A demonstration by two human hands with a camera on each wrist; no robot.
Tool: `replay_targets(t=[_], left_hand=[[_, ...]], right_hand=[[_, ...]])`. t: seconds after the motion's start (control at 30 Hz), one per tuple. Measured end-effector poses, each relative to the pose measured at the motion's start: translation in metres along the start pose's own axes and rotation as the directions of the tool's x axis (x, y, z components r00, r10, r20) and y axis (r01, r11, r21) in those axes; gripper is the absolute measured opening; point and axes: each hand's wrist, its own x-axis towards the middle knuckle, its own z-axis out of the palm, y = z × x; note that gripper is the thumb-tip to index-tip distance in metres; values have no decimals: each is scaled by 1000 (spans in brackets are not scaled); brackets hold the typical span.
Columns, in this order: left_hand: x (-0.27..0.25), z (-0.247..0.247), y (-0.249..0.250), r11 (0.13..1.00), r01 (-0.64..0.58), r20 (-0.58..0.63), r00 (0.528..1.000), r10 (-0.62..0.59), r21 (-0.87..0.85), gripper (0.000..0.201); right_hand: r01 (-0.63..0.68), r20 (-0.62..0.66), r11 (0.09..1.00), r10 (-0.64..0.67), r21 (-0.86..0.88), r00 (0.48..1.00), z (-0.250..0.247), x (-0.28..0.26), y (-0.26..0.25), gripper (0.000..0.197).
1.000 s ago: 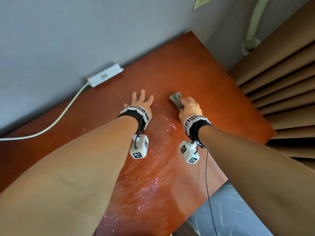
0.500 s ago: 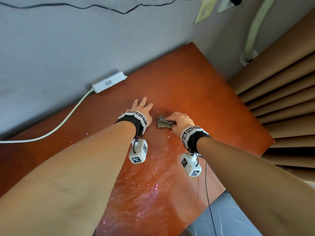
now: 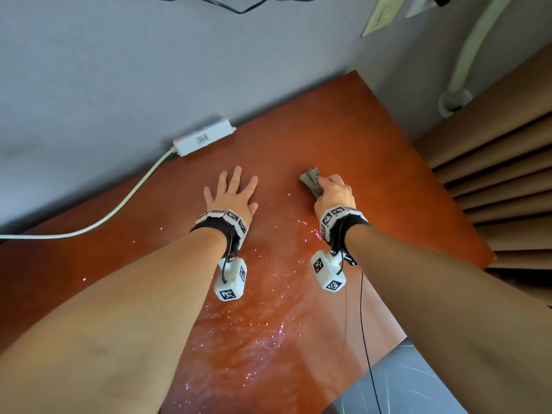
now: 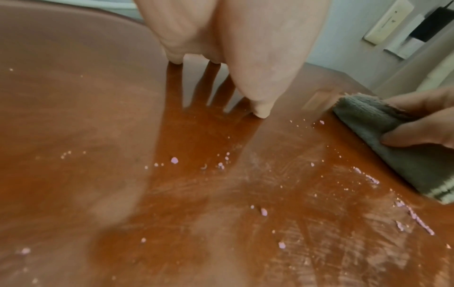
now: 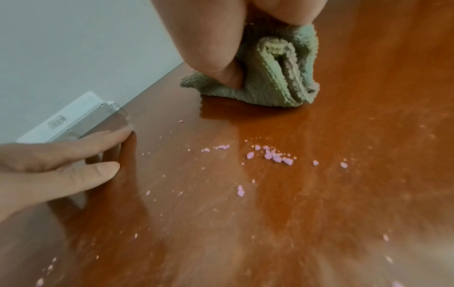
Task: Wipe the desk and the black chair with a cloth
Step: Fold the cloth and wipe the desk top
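On the counter (image 3: 343,130), the right hand (image 3: 334,194) clenches the folded cloth (image 3: 310,180), its fingers (image 5: 209,48) pinching it. At nine o'clock of it, the left hand (image 3: 231,195) rests flat with fingers (image 3: 236,177) released and spread. Pink crumbs (image 5: 272,155) lie scattered at six o'clock of the cloth.

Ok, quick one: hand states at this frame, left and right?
Left hand: open, fingers spread flat on the desk, holding nothing.
Right hand: closed, gripping the bunched grey cloth against the desk.

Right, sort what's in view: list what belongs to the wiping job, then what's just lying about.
Part of the job:
- grey-green folded terry cloth, gripped by the right hand
- glossy reddish-brown wooden desk, strewn with pink crumbs
- left hand, flat on the desk

Lying about:
- white rectangular power strip with its white cord
- tan pleated curtain
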Motion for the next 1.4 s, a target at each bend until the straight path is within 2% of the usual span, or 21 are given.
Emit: replay_targets(t=[0.17,0.33,0.53,0.67,0.77,0.83,0.9,0.97,1.03,1.13,1.23,1.33,1.4], left_hand=[[3,-5,-1,1000,-15,25,1000,15,12,62],[4,-11,1,1000,-16,52,999,15,17,64],[4,-14,1,1000,-10,92,996,9,10,65],[5,-13,1,1000,-12,96,995,11,6,65],[6,-15,3,1000,-2,113,994,1,5,65],[6,-16,5,1000,2,127,992,-3,2,66],[7,-17,7,1000,8,136,991,-11,17,67],[8,-19,8,999,18,148,989,-23,31,68],[6,-23,11,998,29,162,986,-37,50,71],[3,-27,18,998,42,152,987,-49,49,73],[-5,-24,24,999,33,98,995,-31,-18,64],[-15,-14,34,995,45,89,995,-37,-84,62],[-18,-8,37,994,69,91,994,-61,-83,59]], right_hand=[[122,95,991,-117,-50,989,2,5,-20,56],[247,267,965,-215,-92,939,10,9,-37,58],[452,310,883,-397,-129,864,11,-2,-35,56],[509,363,852,-439,-121,822,13,-10,-32,48],[531,376,841,-462,-99,803,13,-14,-31,49],[497,360,865,-444,-67,821,9,-17,-32,49],[410,262,912,-393,-8,881,6,-19,-30,48],[266,97,960,-274,89,957,4,-22,-19,50],[110,1,982,-112,152,994,-1,-27,-4,51],[-43,-45,989,50,142,998,-12,-40,23,51],[-179,-83,970,194,162,977,-20,-54,50,50],[-251,-137,953,275,170,952,-22,-68,72,46],[-312,-139,936,335,163,932,-22,-75,82,50]])
